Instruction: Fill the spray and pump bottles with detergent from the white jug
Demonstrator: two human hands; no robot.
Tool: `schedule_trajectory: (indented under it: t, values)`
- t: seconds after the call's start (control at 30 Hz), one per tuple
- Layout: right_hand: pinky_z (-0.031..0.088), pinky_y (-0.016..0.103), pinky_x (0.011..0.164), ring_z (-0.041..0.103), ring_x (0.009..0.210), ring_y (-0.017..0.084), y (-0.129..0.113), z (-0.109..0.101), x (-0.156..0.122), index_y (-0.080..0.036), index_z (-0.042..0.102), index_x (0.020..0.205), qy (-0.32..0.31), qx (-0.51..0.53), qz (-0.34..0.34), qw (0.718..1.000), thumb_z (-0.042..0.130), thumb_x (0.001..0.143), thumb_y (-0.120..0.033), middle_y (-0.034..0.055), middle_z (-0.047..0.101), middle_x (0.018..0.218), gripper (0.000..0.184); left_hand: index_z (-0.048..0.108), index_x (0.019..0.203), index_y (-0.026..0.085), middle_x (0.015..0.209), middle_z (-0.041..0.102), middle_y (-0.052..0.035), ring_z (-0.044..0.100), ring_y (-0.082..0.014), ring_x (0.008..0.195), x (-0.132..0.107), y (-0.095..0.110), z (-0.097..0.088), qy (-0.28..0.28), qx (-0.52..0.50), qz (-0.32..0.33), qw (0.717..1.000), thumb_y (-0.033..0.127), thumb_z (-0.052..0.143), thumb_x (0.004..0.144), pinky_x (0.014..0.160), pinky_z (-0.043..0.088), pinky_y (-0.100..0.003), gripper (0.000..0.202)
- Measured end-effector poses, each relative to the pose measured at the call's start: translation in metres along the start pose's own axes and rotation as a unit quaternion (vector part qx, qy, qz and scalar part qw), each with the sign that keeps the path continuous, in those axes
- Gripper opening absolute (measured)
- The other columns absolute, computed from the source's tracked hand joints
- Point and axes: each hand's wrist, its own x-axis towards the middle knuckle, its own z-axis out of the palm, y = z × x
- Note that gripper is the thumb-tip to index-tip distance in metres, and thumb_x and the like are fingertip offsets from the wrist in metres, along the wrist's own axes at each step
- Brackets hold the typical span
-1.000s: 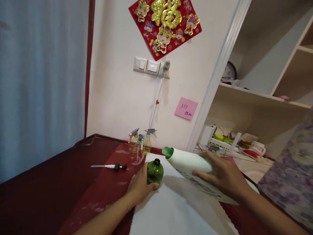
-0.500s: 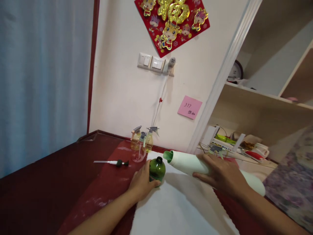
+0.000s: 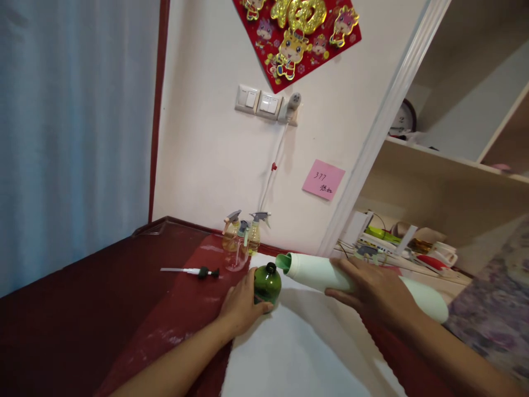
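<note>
My left hand [image 3: 243, 303] is closed around a dark green, see-through bottle [image 3: 268, 284] that stands upright with its neck uncovered. My right hand [image 3: 370, 286] grips a long, pale green spouted bottle [image 3: 316, 271], tilted almost flat. Its darker green spout [image 3: 283, 262] is just to the right of the green bottle's neck, apart from it. I cannot make out any stream of liquid between them. To the left of my left hand, a black pump head [image 3: 202, 272] with a white tube lies on the table.
Three spray bottles [image 3: 237, 251] with grey trigger heads stand by the wall. A white sheet [image 3: 297, 347] lies on the dark red table [image 3: 82, 298] under the green bottle. Shelves [image 3: 446, 157] with assorted items are at the right; a blue curtain [image 3: 74, 127] hangs at the left.
The camera view has shifted slightly. Both hands keep their holds, and the spouted bottle stays tilted beside the green bottle's neck.
</note>
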Motion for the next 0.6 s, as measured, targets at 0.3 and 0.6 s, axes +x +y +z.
schedule_trajectory:
  t: [0.3,0.6]
  values:
    - [0.047,0.033,0.058,0.073,0.075,0.027,-0.001,0.0,0.006,-0.024,0.061,0.12,-0.016,-0.033,-0.004,0.999,0.073,0.088,-0.05,0.0062,0.071,0.094,0.043,0.042,0.142,0.021,0.141,0.062,-0.0162,0.058,-0.0366,0.13,-0.001,0.003,-0.002,0.002,-0.003,0.001,1.0,0.035,0.074,0.073,0.104,0.044,-0.05,0.078]
    - [0.039,0.03,0.053,0.072,0.071,0.026,-0.003,-0.003,0.011,-0.023,0.064,0.117,0.013,-0.061,-0.024,0.998,0.081,0.081,-0.048,0.0057,0.071,0.089,0.047,0.04,0.144,0.019,0.144,0.061,-0.0143,0.056,-0.0345,0.133,-0.002,0.003,-0.002,0.001,-0.011,0.001,1.0,0.035,0.075,0.072,0.105,0.043,-0.048,0.082]
